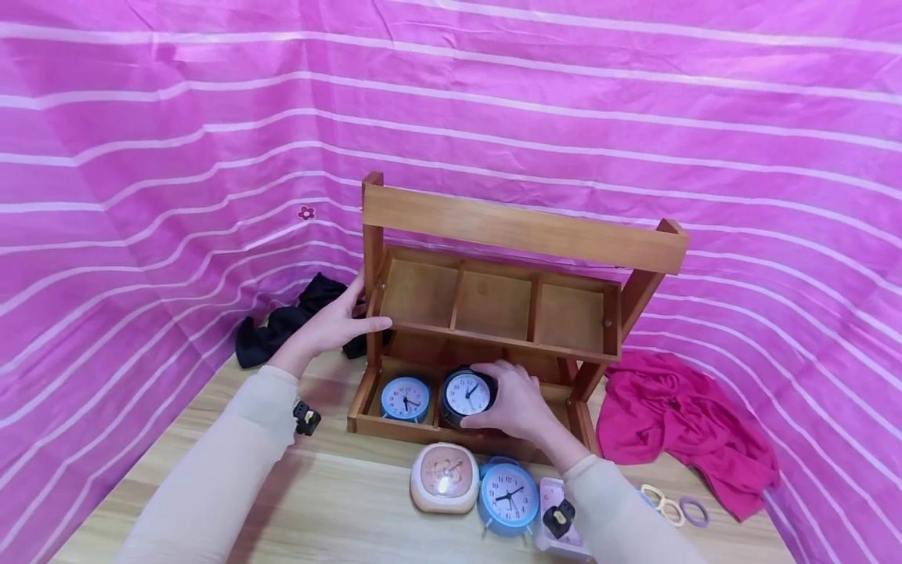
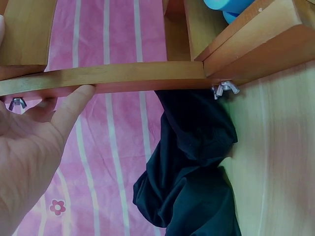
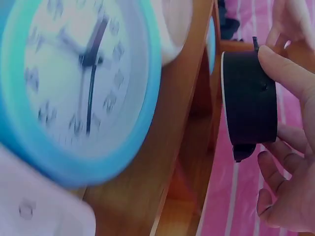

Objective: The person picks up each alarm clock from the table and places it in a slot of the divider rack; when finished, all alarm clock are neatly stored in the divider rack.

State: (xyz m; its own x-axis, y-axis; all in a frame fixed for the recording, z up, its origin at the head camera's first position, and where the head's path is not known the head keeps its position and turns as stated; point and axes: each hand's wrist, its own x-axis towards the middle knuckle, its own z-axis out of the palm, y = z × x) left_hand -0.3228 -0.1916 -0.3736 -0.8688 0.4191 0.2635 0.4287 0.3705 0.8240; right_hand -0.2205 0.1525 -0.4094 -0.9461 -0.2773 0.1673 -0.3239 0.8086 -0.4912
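My right hand [image 1: 514, 403] holds a round black alarm clock [image 1: 467, 393] with a white dial, thumb and fingers on opposite sides of its rim. The clock is at the middle of the lower tier of a two-tier wooden rack [image 1: 524, 229]; whether it touches the base is hidden. My left hand [image 1: 343, 319] rests against the rack's left post, its fingers fairly straight. In the left wrist view a fingertip touches that post [image 2: 147, 74]. Beside the black clock, a blue alarm clock [image 1: 405, 399] sits in the lower left compartment.
In front of the rack stand a cream-and-pink clock [image 1: 444, 479], another blue alarm clock [image 1: 509, 497] and a pale pink item [image 1: 551, 495], partly covered by my right arm. Black cloth [image 1: 282, 325] lies left; magenta cloth [image 1: 680, 423] and small rings [image 1: 694, 511] lie right.
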